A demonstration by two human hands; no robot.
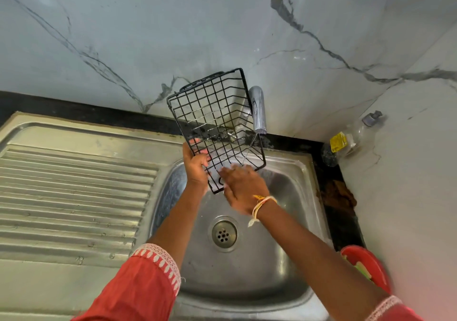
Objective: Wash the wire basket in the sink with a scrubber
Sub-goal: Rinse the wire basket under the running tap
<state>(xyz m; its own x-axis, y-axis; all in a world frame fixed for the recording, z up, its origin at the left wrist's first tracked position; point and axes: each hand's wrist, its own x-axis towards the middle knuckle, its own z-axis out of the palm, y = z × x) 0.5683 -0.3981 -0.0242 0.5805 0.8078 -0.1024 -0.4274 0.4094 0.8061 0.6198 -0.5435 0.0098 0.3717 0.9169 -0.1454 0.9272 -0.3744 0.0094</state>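
So the wire basket (215,128) is tilted up over the back of the sink (291,172), with the tap (258,109) right behind it on the right side. The left hand (195,165) grips its lower left edge and the right hand (241,188) is laid against its lower end, both above the drain (224,233). Drainboard (74,184) sits to the left of the basin, a bottle (351,139) is tucked in the far right corner on the counter, and a tub (366,268) is down at the near right.
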